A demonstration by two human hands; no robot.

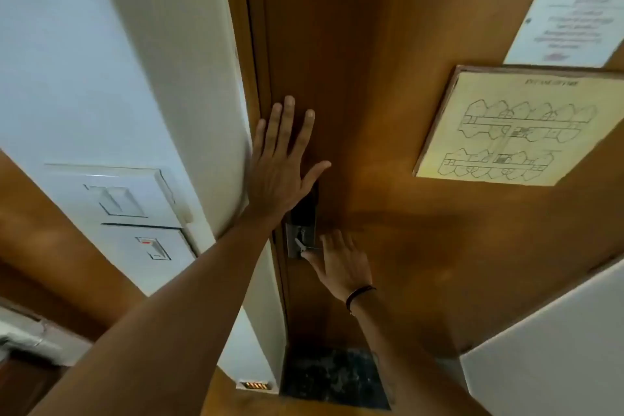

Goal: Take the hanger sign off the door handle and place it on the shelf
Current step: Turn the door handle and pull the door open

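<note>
My left hand (282, 162) lies flat and open on the brown wooden door (371, 61), fingers spread, just above the dark lock body (305, 209). My right hand (337, 263), with a dark band on its wrist, reaches to the metal lock plate (299, 240). Its thumb tip touches the small silver latch lever (300, 244). The fingers curl toward the door, so what they hold is hidden. No hanger sign and no door handle show in this view; my right hand covers the spot beside the plate.
A framed floor plan (516, 127) and a white printed notice (570, 17) hang on the door's right side. White wall switches (125, 203) sit on the wall to the left. A dark floor patch (334, 378) lies at the door's foot.
</note>
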